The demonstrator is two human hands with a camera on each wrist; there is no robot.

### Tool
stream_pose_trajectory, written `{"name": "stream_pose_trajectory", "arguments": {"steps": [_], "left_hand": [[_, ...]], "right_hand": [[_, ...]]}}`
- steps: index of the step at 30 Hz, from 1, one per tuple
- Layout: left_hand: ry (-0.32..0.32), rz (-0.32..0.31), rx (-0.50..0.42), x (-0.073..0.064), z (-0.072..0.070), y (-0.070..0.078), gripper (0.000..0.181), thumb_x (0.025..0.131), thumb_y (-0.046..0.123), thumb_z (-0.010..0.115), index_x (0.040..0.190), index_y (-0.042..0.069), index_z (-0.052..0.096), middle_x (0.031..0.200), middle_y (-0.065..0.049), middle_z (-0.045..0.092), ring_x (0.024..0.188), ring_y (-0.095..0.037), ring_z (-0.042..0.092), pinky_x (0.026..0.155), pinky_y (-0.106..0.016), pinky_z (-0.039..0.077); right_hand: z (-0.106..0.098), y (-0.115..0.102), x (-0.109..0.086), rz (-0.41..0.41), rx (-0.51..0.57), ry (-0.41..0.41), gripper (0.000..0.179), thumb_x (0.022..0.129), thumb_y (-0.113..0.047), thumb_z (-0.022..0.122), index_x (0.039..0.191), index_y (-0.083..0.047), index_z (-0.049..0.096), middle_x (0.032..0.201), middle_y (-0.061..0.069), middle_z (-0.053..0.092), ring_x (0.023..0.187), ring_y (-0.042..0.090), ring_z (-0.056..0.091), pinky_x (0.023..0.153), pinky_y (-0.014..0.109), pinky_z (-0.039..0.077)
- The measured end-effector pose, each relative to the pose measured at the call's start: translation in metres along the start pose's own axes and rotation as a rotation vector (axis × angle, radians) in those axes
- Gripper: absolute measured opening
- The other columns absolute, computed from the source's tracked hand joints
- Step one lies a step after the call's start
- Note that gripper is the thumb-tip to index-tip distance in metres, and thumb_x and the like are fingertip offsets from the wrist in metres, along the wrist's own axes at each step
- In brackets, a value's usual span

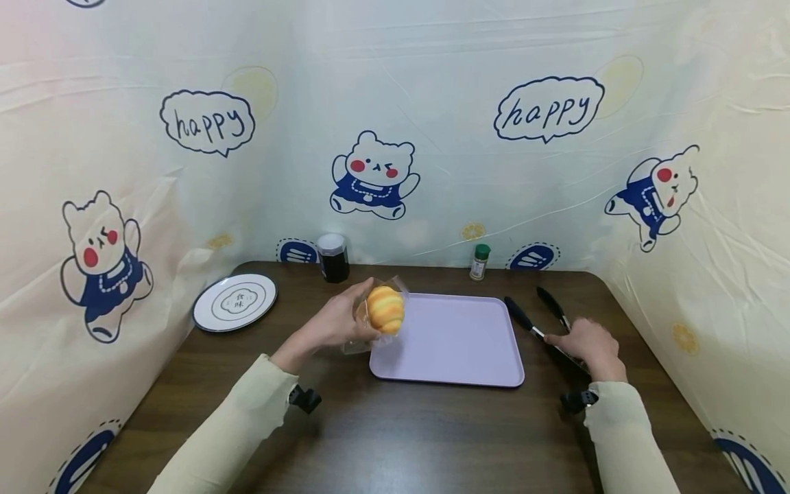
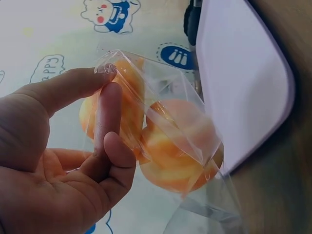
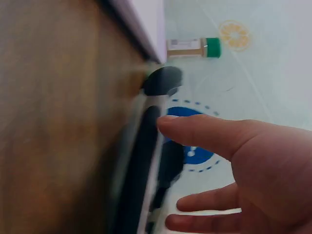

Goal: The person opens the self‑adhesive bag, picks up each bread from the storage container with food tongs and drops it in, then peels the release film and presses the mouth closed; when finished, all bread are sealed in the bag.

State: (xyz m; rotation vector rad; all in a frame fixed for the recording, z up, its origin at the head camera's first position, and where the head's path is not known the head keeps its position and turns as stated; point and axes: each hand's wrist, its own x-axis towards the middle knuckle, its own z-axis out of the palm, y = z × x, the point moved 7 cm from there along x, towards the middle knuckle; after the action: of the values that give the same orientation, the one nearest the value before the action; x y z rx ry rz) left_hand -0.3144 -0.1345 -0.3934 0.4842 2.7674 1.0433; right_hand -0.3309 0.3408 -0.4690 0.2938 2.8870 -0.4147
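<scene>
Near the frame's centre, the left hand [image 1: 338,318] pinches a clear bag [image 1: 356,348] of bread [image 1: 386,311] by the tray [image 1: 457,343], where slick film could slip, while at right the right hand [image 1: 589,343], fingers spread, could knock the tongs [image 1: 521,314] askew.

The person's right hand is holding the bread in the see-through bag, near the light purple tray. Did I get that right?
Almost! It's the left hand, not the right hand, holding the bread in the see-through bag, near the light purple tray. The head view shows it.
</scene>
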Motion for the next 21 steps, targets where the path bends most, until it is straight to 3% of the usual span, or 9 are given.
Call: {"name": "stream_pose_trajectory", "arguments": {"steps": [3,6,8,11,13,17,21], "left_hand": [[0.003,-0.002,-0.017,0.0,-0.001,0.004,0.108,0.075,0.029,0.087,0.16,0.014,0.022,0.165,-0.012,0.027,0.13,-0.031,0.049,0.114,-0.056,0.038],[0.008,0.002,-0.022,0.001,-0.002,0.009,0.108,0.075,0.03,0.087,0.16,0.016,0.022,0.165,-0.011,0.028,0.116,-0.028,0.055,0.111,-0.054,0.042],[0.01,0.013,-0.025,0.001,-0.003,0.012,0.109,0.074,0.031,0.088,0.16,0.017,0.022,0.164,-0.011,0.029,0.103,-0.025,0.06,0.108,-0.053,0.045],[0.015,0.032,-0.029,0.001,-0.004,0.017,0.109,0.074,0.032,0.088,0.16,0.018,0.023,0.163,-0.01,0.03,0.082,-0.02,0.061,0.101,-0.048,0.05],[0.018,0.043,-0.032,0.002,-0.004,0.02,0.109,0.074,0.032,0.088,0.16,0.018,0.023,0.162,-0.01,0.032,0.076,-0.016,0.061,0.094,-0.043,0.053],[0.012,0.047,-0.046,0.002,-0.003,0.025,0.108,0.075,0.032,0.088,0.16,0.019,0.022,0.161,-0.01,0.034,0.073,-0.014,0.062,0.081,-0.033,0.055],[0.011,0.035,-0.07,0.002,-0.003,0.028,0.108,0.075,0.031,0.088,0.16,0.021,0.022,0.157,-0.01,0.039,0.074,-0.014,0.064,0.077,-0.028,0.055]], "right_hand": [[-0.012,-0.016,-0.004,-0.054,-0.008,0.079,0.076,0.087,-0.057,0.064,0.128,0.007,0.056,0.118,0.033,0.06,0.096,0.044,0.058,0.068,0.051,0.05],[-0.023,-0.043,-0.014,-0.145,0.026,0.146,0.069,0.092,-0.05,0.062,0.137,0.001,0.053,0.132,0.03,0.059,0.11,0.046,0.059,0.079,0.059,0.05],[-0.028,-0.066,-0.023,-0.219,0.065,0.186,0.056,0.094,-0.044,0.062,0.134,-0.004,0.059,0.126,0.024,0.065,0.108,0.042,0.062,0.079,0.057,0.051],[-0.031,-0.104,-0.04,-0.361,0.124,0.239,0.038,0.094,-0.035,0.066,0.123,-0.01,0.067,0.107,0.014,0.073,0.09,0.03,0.067,0.07,0.044,0.052],[-0.03,-0.13,-0.053,-0.455,0.155,0.26,0.03,0.094,-0.032,0.068,0.117,-0.013,0.07,0.099,0.007,0.074,0.084,0.022,0.066,0.064,0.036,0.051],[-0.026,-0.178,-0.08,-0.622,0.208,0.268,0.022,0.093,-0.028,0.071,0.11,-0.015,0.072,0.093,-0.001,0.074,0.08,0.012,0.066,0.063,0.028,0.05],[-0.022,-0.219,-0.105,-0.758,0.248,0.262,0.018,0.091,-0.029,0.073,0.107,-0.019,0.072,0.091,-0.007,0.074,0.079,0.006,0.065,0.065,0.024,0.052]]}}
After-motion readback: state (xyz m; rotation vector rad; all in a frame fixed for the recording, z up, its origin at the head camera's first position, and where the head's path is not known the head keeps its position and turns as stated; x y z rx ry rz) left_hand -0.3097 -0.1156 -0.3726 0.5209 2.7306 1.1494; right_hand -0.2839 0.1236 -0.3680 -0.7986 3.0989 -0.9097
